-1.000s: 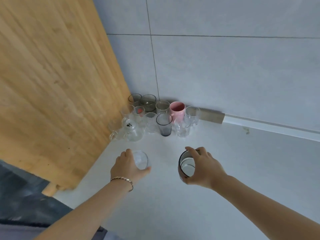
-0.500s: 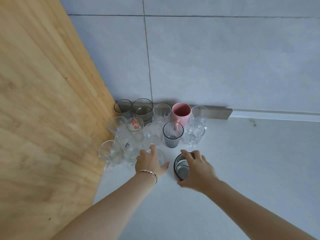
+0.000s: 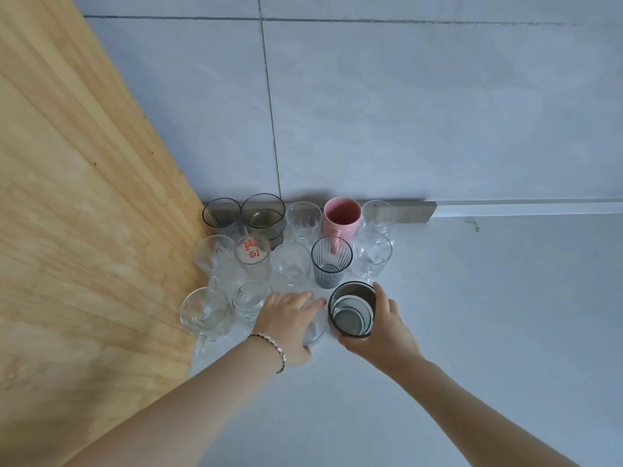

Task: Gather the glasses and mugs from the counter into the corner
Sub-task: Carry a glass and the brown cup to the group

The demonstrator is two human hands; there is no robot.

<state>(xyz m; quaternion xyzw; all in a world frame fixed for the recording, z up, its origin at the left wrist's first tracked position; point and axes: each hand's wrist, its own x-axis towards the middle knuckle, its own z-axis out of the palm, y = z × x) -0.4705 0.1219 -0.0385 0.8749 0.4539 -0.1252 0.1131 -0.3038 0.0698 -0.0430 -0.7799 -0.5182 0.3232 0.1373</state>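
Several glasses and a pink mug stand clustered in the corner of the pale counter. My left hand wraps over a clear glass, which rests on the counter at the front of the cluster. My right hand grips a smoky dark glass from the right side, just in front of a ribbed grey glass. A glass with red print stands further left.
A wooden panel walls off the left side, touching the leftmost glasses. Grey tiled wall stands behind the cluster. A metal strip runs along the wall's base. Bare counter stretches to the right and toward me.
Both hands have carried their glasses forward toward the corner, up to the front row of the cluster. The view has moved closer and tilted down.
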